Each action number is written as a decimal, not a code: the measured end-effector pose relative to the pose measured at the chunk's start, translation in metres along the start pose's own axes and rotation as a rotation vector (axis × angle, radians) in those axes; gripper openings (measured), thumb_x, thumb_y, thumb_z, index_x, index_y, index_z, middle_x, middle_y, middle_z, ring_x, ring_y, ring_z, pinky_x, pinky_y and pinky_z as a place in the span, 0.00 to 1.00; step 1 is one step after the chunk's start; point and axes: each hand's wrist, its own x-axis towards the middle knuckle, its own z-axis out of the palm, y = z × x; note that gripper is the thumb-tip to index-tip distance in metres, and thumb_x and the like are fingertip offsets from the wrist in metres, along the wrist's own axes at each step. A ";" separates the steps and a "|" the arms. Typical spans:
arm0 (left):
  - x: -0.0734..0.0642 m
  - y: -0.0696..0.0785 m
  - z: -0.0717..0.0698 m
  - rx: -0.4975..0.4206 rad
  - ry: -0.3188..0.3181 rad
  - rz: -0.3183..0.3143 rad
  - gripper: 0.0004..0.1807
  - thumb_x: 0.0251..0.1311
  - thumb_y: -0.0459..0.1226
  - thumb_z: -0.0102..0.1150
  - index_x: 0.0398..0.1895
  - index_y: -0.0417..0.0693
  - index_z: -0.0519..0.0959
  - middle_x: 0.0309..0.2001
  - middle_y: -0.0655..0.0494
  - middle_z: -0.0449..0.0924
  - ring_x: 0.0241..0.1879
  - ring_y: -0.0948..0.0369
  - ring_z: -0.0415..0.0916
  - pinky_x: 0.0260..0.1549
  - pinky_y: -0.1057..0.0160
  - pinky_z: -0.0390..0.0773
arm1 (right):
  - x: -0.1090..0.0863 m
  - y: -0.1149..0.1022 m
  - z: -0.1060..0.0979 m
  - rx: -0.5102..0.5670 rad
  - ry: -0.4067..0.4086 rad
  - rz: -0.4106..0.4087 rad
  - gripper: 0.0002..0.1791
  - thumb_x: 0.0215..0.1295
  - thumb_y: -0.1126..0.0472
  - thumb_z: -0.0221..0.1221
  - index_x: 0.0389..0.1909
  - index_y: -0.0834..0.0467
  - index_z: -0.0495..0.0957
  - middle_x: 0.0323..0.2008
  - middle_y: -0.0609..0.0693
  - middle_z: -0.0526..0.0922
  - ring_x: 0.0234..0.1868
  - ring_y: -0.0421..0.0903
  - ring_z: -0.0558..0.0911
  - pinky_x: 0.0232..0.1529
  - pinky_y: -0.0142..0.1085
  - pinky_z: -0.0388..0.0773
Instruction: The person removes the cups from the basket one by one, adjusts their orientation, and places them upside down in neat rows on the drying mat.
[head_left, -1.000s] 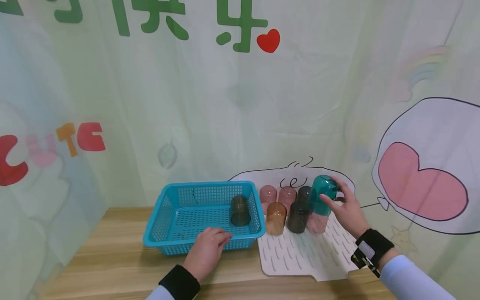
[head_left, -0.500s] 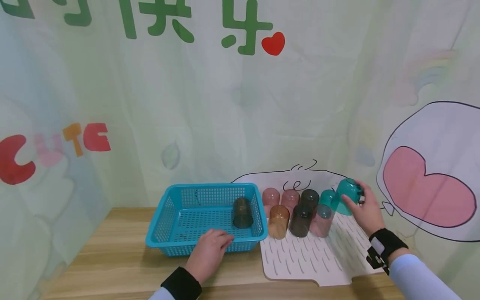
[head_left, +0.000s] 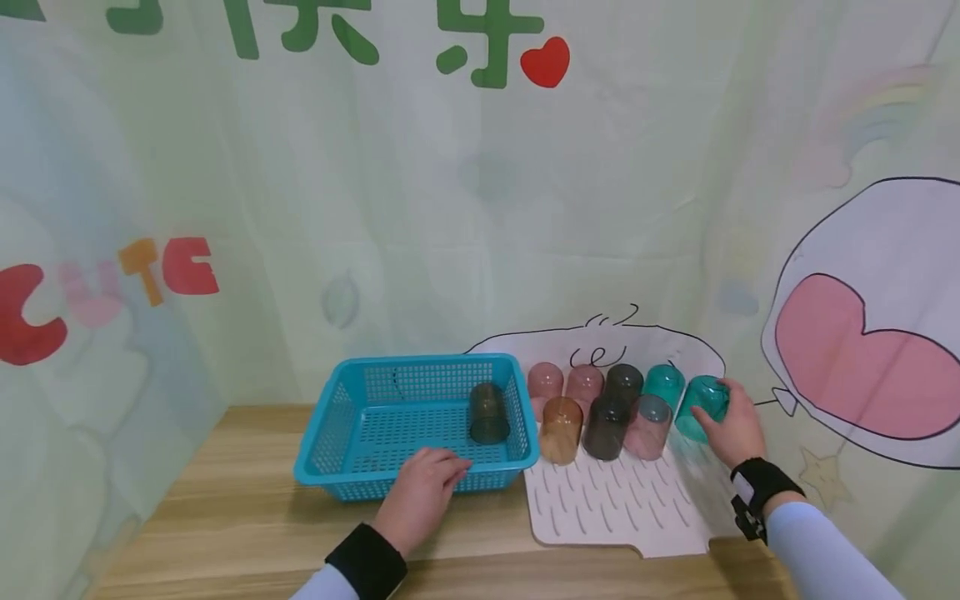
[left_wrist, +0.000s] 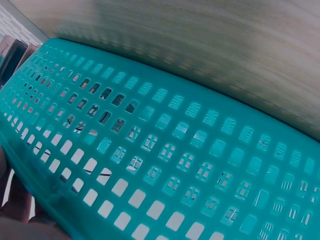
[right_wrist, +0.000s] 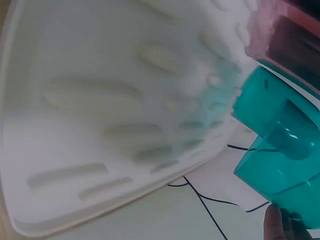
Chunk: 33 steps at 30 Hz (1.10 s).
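Note:
My right hand (head_left: 737,425) grips a teal glass (head_left: 705,408) that stands upside down at the right end of the back row on the white ridged drying mat (head_left: 600,508). In the right wrist view, fingertips (right_wrist: 274,222) press against this held glass (right_wrist: 272,182), beside a second teal glass (right_wrist: 265,97). My left hand (head_left: 422,496) holds the front rim of the blue plastic basket (head_left: 352,485); its fingers (left_wrist: 20,200) show at the rim in the left wrist view. Inside the basket, on the right, is a dark grey glass (head_left: 488,414).
Pink glasses (head_left: 545,382), an amber glass (head_left: 561,429), dark glasses (head_left: 606,429) and another teal glass (head_left: 664,385) stand inverted in two rows on the mat. A printed curtain (head_left: 412,208) hangs behind the wooden table (head_left: 195,517).
My right hand has carried the teal glass rightward and down onto the mat, right of the other teal one. The left hand keeps its place at the basket rim.

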 end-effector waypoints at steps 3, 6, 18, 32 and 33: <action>-0.001 0.001 0.001 -0.002 -0.009 -0.006 0.09 0.60 0.38 0.62 0.43 0.54 0.84 0.39 0.62 0.82 0.40 0.63 0.72 0.40 0.57 0.78 | -0.002 0.008 0.009 -0.006 -0.014 -0.015 0.39 0.65 0.57 0.58 0.67 0.70 0.50 0.61 0.77 0.60 0.60 0.71 0.60 0.59 0.67 0.61; -0.005 0.001 0.002 -0.008 -0.030 -0.017 0.09 0.60 0.38 0.62 0.43 0.54 0.84 0.39 0.62 0.82 0.40 0.63 0.71 0.40 0.56 0.78 | -0.006 0.015 0.017 -0.010 -0.049 -0.006 0.39 0.63 0.57 0.59 0.66 0.71 0.51 0.60 0.78 0.60 0.59 0.72 0.61 0.58 0.68 0.62; 0.000 0.000 0.000 -0.015 -0.004 0.000 0.08 0.61 0.38 0.61 0.42 0.56 0.84 0.38 0.63 0.82 0.40 0.64 0.72 0.40 0.58 0.78 | -0.006 0.022 0.026 0.001 -0.093 0.034 0.40 0.62 0.59 0.61 0.66 0.70 0.49 0.58 0.78 0.58 0.56 0.73 0.62 0.55 0.70 0.63; -0.001 0.000 0.000 -0.011 0.000 0.005 0.08 0.61 0.39 0.60 0.43 0.55 0.84 0.38 0.63 0.82 0.40 0.64 0.71 0.41 0.57 0.78 | -0.010 0.019 0.023 -0.051 -0.113 0.015 0.48 0.59 0.57 0.62 0.69 0.71 0.43 0.58 0.81 0.56 0.56 0.75 0.60 0.54 0.71 0.63; 0.000 0.000 0.000 -0.012 -0.001 0.005 0.08 0.61 0.39 0.60 0.43 0.55 0.84 0.38 0.62 0.82 0.40 0.64 0.71 0.41 0.57 0.78 | -0.010 0.019 0.023 -0.052 -0.117 0.016 0.48 0.59 0.57 0.62 0.69 0.71 0.42 0.58 0.81 0.55 0.56 0.75 0.60 0.54 0.71 0.63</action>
